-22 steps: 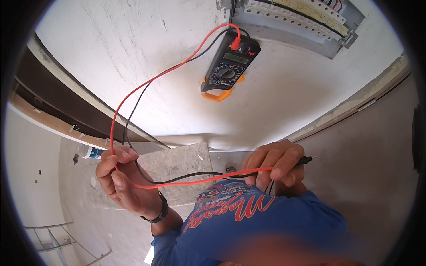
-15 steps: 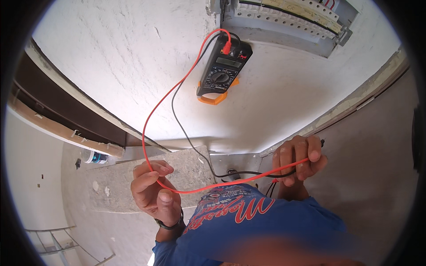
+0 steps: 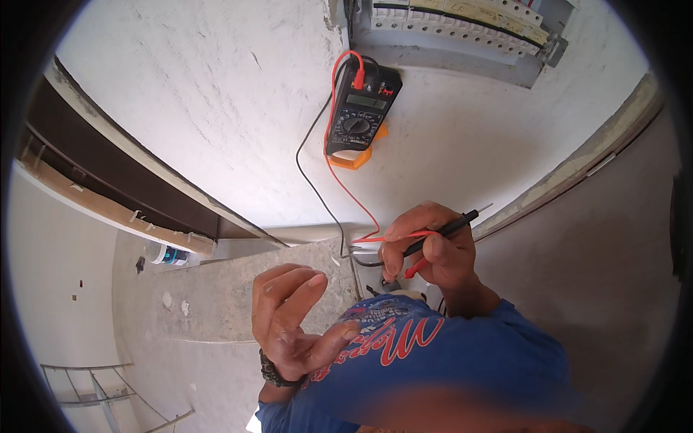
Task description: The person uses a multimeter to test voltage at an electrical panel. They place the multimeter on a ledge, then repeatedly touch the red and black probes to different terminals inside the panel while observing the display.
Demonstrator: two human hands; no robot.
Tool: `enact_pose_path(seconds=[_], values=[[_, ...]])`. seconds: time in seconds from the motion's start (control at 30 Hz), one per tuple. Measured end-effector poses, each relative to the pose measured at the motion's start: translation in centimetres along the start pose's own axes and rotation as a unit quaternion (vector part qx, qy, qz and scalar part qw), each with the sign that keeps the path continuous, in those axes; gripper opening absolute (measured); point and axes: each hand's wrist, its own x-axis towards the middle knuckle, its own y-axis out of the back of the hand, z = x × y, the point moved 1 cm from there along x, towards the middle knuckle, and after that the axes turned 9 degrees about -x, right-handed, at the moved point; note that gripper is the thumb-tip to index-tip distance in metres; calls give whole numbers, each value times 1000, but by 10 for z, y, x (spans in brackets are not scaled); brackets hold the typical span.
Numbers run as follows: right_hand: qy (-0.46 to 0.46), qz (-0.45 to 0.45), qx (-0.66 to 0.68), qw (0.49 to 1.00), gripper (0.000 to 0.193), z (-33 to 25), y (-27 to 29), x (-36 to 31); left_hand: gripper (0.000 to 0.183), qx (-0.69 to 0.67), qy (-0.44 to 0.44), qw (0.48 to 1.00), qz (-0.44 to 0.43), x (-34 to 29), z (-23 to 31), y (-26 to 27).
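Note:
My right hand (image 3: 444, 256) is closed around a black test probe (image 3: 449, 225), whose bare metal tip points up and to the right. In the same grip is a red test probe (image 3: 416, 268), partly hidden by the fingers. My left hand (image 3: 289, 317) holds nothing; its fingers are curved, with the thumb apart. A black clamp meter (image 3: 359, 119) with orange jaws hangs against the white wall, jaws down. From its top, a red lead (image 3: 345, 184) and a black lead (image 3: 307, 177) drop in loops toward my right hand.
Above the meter, an uncovered breaker panel (image 3: 455, 32) is set into the wall. A stained board or platform (image 3: 238, 289) lies below at left, a white bucket (image 3: 167, 254) beyond it. Metal framing (image 3: 101, 397) stands at the lower left, a dark door frame (image 3: 123, 173) above.
My left hand has let go of the red lead, which now hangs slacker by the meter. My right hand has moved left, and the black probe now sticks out above its fingers.

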Motion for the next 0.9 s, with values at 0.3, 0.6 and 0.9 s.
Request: enact_pose_path(seconds=[0.3, 0.6, 0.9], values=[[-72, -4, -101, 992, 25, -6, 4, 11, 61, -121, 117, 986, 11, 23, -3, -66], [-125, 5, -43, 991, 28, 17, 16, 4, 49, -159, 159, 973, 50, 1, -18, -106], [-131, 6, -113, 985, 29, 54, 13, 17, 33, -146, 148, 973, 100, -14, -60, -93]])
